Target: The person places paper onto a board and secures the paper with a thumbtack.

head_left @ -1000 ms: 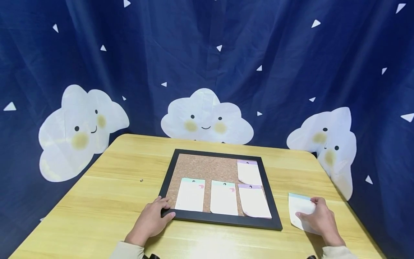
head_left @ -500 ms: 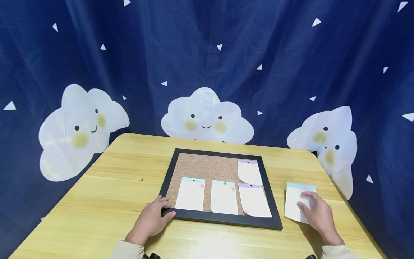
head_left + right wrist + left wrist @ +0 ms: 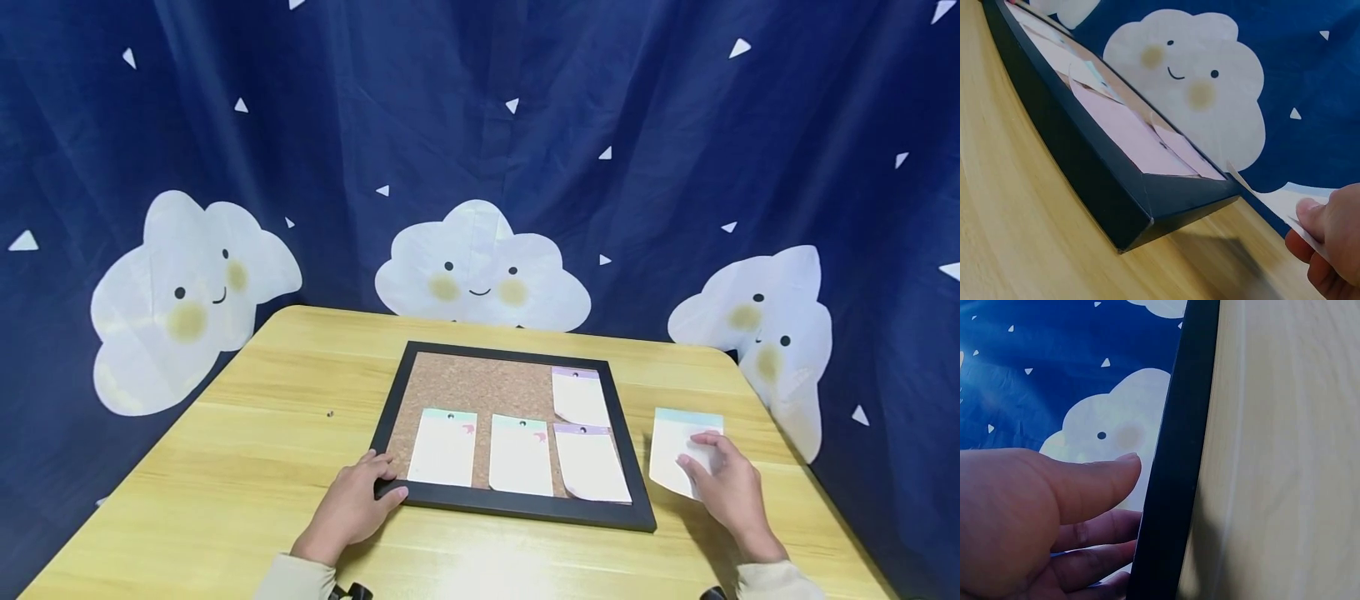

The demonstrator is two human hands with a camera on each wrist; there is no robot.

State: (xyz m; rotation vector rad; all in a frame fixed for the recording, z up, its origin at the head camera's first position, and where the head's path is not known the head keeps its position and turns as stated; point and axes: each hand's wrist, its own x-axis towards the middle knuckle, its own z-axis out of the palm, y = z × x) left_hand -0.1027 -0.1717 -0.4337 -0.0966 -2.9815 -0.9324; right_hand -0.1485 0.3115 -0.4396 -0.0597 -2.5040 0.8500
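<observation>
A black-framed cork board (image 3: 480, 379) lies flat on the table. Several white note sheets are pinned on it, two with green tops, among them the left note (image 3: 442, 450), and two with purple tops, among them the lower right note (image 3: 594, 465). My left hand (image 3: 347, 510) rests on the board's front left corner, thumb along the front edge of the frame (image 3: 1179, 444). Right of the board, my right hand (image 3: 729, 492) pinches a white note sheet (image 3: 667, 450) with a light blue top strip. In the right wrist view thumb and fingers hold that sheet's edge, apart from the frame.
A tiny dark object (image 3: 330, 414), too small to identify, lies on the wooden table (image 3: 247, 450) left of the board. A dark blue curtain (image 3: 465, 150) with white clouds and triangles hangs round the table's back and sides.
My right hand has lifted the blue-topped note sheet from the right and carried it slightly left, closer to the board, turning it a little. The left hand keeps its place on the frame.
</observation>
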